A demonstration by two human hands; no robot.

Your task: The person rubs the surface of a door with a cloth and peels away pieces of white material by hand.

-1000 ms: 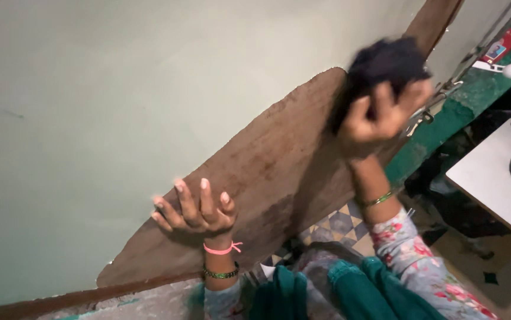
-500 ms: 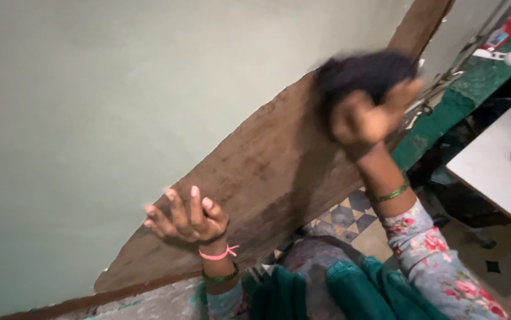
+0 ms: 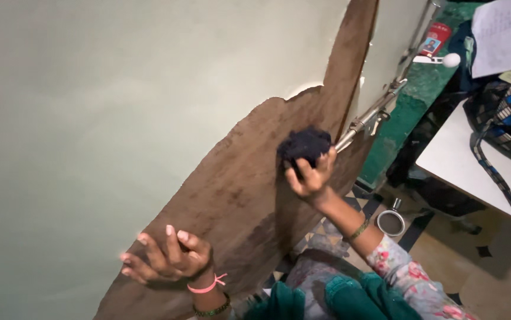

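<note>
My right hand (image 3: 310,178) grips a dark, crumpled wad of cloth (image 3: 304,144) and presses it against the brown, bare patch of wall (image 3: 249,189). My left hand (image 3: 164,258) rests lower left on the edge of that patch, fingers spread and holding nothing; a pink thread and a beaded bangle circle its wrist. The pale green painted wall (image 3: 119,106) surrounds the brown area.
A metal pipe with a tap (image 3: 374,115) runs diagonally right of the cloth. A steel cup (image 3: 390,221) stands on the patterned tiled floor. A white table (image 3: 474,166) at right carries a patterned bag (image 3: 507,106). A green ledge (image 3: 427,83) holds a red packet and white ball.
My right hand with the cloth has dropped down and left along the brown patch, away from the camera. The view has shifted, and my left hand has stayed near the patch's lower edge.
</note>
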